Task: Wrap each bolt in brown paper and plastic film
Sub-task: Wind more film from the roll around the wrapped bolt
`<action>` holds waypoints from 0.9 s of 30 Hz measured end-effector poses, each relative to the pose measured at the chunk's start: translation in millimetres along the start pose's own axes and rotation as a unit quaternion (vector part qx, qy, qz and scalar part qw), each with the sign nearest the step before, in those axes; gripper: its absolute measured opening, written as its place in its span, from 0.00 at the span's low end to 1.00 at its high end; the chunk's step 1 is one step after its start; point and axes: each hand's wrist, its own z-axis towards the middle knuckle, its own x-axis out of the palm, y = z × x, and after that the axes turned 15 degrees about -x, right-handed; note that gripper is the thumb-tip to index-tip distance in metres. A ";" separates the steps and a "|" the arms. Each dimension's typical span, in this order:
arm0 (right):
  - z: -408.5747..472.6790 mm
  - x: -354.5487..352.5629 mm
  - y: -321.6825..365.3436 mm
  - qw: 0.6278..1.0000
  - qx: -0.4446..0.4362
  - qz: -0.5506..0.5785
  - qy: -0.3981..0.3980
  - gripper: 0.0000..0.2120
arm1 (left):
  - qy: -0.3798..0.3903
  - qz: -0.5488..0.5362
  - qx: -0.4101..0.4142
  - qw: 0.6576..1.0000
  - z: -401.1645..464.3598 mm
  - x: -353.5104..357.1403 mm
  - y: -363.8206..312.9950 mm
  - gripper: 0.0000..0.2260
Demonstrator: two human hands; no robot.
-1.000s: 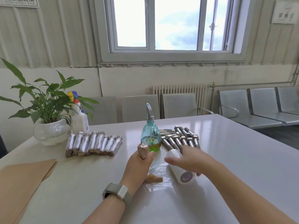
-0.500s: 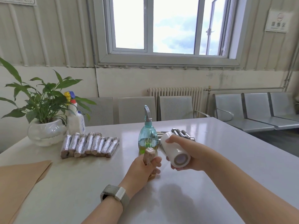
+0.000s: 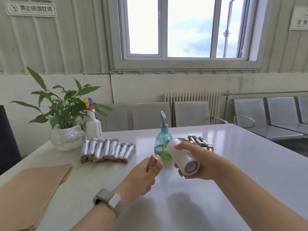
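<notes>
Table (image 3: 216, 164): glossy, smooth white surface, reflecting window light. Wrapped bolts (image 3: 106, 150): brown paper under shiny, crinkled clear film; loose bolts (image 3: 200, 142): bare bright metal; paper sheets (image 3: 30, 189): matt brown. Film roll (image 3: 182, 158): smooth milky plastic on a cardboard-looking core; spray bottle (image 3: 162, 144): translucent teal plastic; plant pot (image 3: 66, 137): glossy white; wrist strap (image 3: 106, 200): woven cloth.

I see daylight through the window (image 3: 185, 30); below it a radiator (image 3: 191, 99), grey chairs (image 3: 266, 117) to its right, corrugated wall (image 3: 58, 44) left.
</notes>
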 end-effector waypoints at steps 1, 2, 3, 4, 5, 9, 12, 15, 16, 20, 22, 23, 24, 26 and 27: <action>1.9 5.9 -2.7 1.000 -0.002 0.004 0.013 0.24 | -0.006 0.003 -0.009 1.000 -4.4 -9.4 3.7 0.23; 4.4 12.5 -5.9 1.000 -0.003 0.010 0.029 0.25 | -0.022 0.012 -0.024 0.999 -8.7 -17.9 8.9 0.26; 7.7 18.4 -9.4 0.999 -0.006 0.017 0.044 0.27 | -0.041 0.024 -0.038 0.998 -11.2 -24.3 13.8 0.26; 11.0 23.5 -13.2 0.998 -0.008 0.027 0.056 0.30 | -0.053 0.028 -0.048 0.997 -12.4 -29.3 19.1 0.23; 14.1 28.2 -17.1 0.997 -0.011 0.037 0.062 0.32 | -0.054 0.018 -0.054 0.997 -12.4 -31.7 23.3 0.20; 22.3 38.9 -29.5 0.994 -0.015 0.092 0.060 0.35 | -0.047 -0.006 -0.049 0.998 -14.0 -37.6 28.9 0.17; 25.4 36.1 -33.1 0.992 -0.017 0.109 0.060 0.37 | -0.029 0.054 -0.025 0.998 -19.2 -42.9 31.7 0.17; 25.1 29.7 -31.1 0.992 -0.026 0.109 0.060 0.36 | 0.030 0.034 0.007 0.999 -22.7 -45.2 28.9 0.13; 25.1 28.4 -30.3 0.992 -0.030 0.111 0.060 0.36 | 0.033 0.042 0.022 0.998 -24.1 -46.0 26.8 0.12; 22.8 31.9 -27.7 0.990 -0.029 0.120 0.067 0.36 | 0.035 0.053 0.054 0.996 -25.6 -44.0 23.3 0.09; 22.0 33.9 -27.8 0.989 -0.032 0.130 0.062 0.33 | 0.067 -0.008 0.037 0.997 -27.7 -42.7 22.2 0.09; 21.7 34.3 -28.0 0.989 -0.033 0.135 0.056 0.32 | 0.073 -0.028 0.030 0.996 -28.3 -42.0 22.2 0.09; 21.4 34.6 -28.2 0.989 -0.034 0.137 0.051 0.32 | 0.069 -0.032 0.023 0.997 -27.4 -41.4 23.3 0.09; 20.3 35.4 -28.9 0.990 -0.038 0.129 0.050 0.31 | 0.065 -0.030 0.007 0.997 -24.8 -38.8 25.2 0.10; 19.6 36.0 -29.0 0.991 -0.040 0.119 0.053 0.31 | 0.067 -0.032 -0.004 0.997 -23.1 -37.6 26.1 0.10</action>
